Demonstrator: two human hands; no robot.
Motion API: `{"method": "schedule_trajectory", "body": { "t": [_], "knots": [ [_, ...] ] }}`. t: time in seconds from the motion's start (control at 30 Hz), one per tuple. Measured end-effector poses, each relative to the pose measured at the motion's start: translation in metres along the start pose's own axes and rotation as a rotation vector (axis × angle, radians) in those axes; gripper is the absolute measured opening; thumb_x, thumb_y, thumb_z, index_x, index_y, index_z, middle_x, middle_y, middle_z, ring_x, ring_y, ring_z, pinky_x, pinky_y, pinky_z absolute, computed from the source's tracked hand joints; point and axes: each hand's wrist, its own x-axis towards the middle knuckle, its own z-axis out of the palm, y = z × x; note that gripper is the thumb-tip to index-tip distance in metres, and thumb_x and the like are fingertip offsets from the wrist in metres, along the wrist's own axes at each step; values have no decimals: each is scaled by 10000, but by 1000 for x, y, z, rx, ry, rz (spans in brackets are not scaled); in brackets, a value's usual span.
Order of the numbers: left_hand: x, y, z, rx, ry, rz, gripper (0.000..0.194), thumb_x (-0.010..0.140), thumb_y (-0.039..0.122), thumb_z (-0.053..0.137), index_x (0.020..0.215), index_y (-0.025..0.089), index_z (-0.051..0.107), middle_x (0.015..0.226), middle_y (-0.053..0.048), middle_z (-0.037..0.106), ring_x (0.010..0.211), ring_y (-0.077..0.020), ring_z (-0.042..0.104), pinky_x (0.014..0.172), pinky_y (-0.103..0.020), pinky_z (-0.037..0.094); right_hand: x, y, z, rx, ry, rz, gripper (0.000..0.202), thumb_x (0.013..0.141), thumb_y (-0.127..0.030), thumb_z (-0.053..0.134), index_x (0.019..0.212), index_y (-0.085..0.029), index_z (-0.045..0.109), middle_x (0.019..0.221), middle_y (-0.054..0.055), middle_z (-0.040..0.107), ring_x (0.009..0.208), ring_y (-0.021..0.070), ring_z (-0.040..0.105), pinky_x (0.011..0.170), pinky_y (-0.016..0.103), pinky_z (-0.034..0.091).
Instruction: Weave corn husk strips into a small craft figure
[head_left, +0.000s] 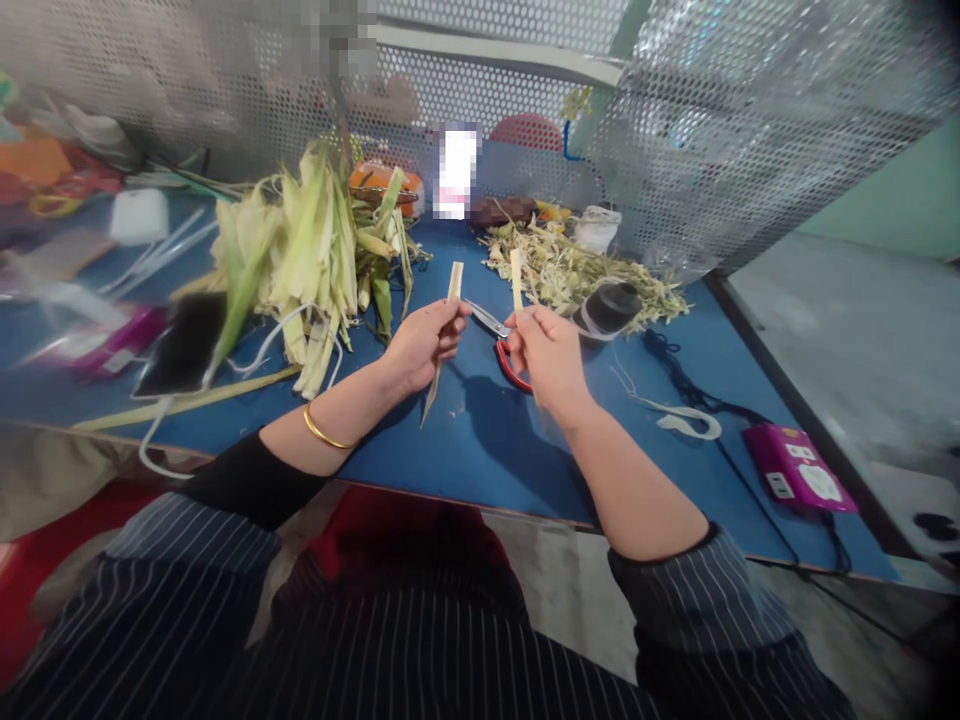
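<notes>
Head view: mid-frame, the person's two hands, narrowed to pinches, are apart above a blue tabletop (pixel 465 455).
Left hand (pixel 424 345): fingertips closed on a pale husk strip (pixel 456 280), its blunt end upright and a thin tail hanging below the fist; squeezed hard or bent at that pinch, it might split along the grain.
Right hand (pixel 553 362): closed on a second strip (pixel 516 275), its top standing above the fingers; how much runs on under the palm I can't tell. A careless tug could tear it if it's as dry as it looks.
Scissors (pixel 489 320): red-handled, centre of the frame, between the hands and partly behind the right one. With the blades pointing towards the left fingers, a quick sideways sweep could mean a nick.
Black spool (pixel 611 305): just right of the right hand, at the edge of the scrap heap (pixel 555 255); an elbow or knuckle could knock it over.
Loose white thread (pixel 694 425): right of the right forearm, where a sleeve might snag it.
Husk bundle (pixel 322 250): upper left of centre, stacked untidily; catching its lower ends could make it slide.
White cable (pixel 277 335): looped at those lower ends, near a dark phone (pixel 182 345); dragging husks across could pull it along.
</notes>
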Motion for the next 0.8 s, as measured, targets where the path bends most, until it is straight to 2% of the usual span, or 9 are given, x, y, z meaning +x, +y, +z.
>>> {"method": "schedule_trajectory", "body": {
  "t": [0.1,0.2,0.3,0.33,0.4,0.5,0.57,0.7,0.8],
  "knots": [
    [-2,-3,2,-48,-4,16,162,909,223,534,775,152,591,585,42,434,423,-30,377,396,-158,278,-2,5,5,38,-43,32,213,908,-400,478,790,-224,496,518,-91,404,355,43,347,360,192,275],
    [-3,-4,3,-24,41,2,177,893,305,575,799,158,604,530,72,333,371,-24,241,359,-171,183,-4,11,10,29,-78,61,220,901,-424,494,791,-234,479,507,-102,328,353,45,296,360,199,267],
    [-4,-5,2,36,28,-10,193,903,307,565,813,154,642,498,81,279,358,-24,197,354,-176,167,-5,16,12,-25,-98,43,222,894,-424,503,782,-234,478,494,-93,358,353,55,323,367,214,279],
    [-4,-6,1,47,26,-1,207,913,301,546,823,153,660,497,73,303,360,-26,231,359,-172,198,-6,17,12,-36,-96,36,221,889,-423,512,778,-235,477,482,-92,366,351,59,334,369,217,285],
    [-3,-7,1,57,41,34,235,926,300,515,872,160,696,556,24,465,420,-40,400,409,-169,320,-6,17,13,-46,-80,34,211,865,-414,549,772,-238,480,449,-97,370,343,65,346,369,219,295],
    [-3,-11,5,46,57,64,224,910,303,535,965,194,722,838,-63,674,702,-108,625,598,-206,478,-8,16,15,-51,-86,37,165,839,-386,587,799,-235,532,424,-95,392,341,72,364,362,219,311],
    [-6,-14,9,32,-6,41,213,890,309,566,1006,214,717,929,-79,697,777,-145,650,644,-239,504,-8,16,18,-57,-148,50,162,840,-382,579,803,-225,564,433,-85,410,344,76,372,352,223,313],
    [-11,-20,13,81,-199,7,227,891,349,557,996,205,696,916,-84,701,631,-150,622,520,-262,479,-9,17,22,-6,-224,132,286,822,-392,583,627,-204,491,439,-76,378,365,66,361,357,216,315],
    [-10,-21,11,84,-148,45,223,899,340,547,832,166,669,884,-76,702,556,-106,576,506,-235,451,-8,17,22,48,-231,191,306,800,-410,601,619,-185,501,523,-42,480,447,70,455,413,203,381]
  ]
}}
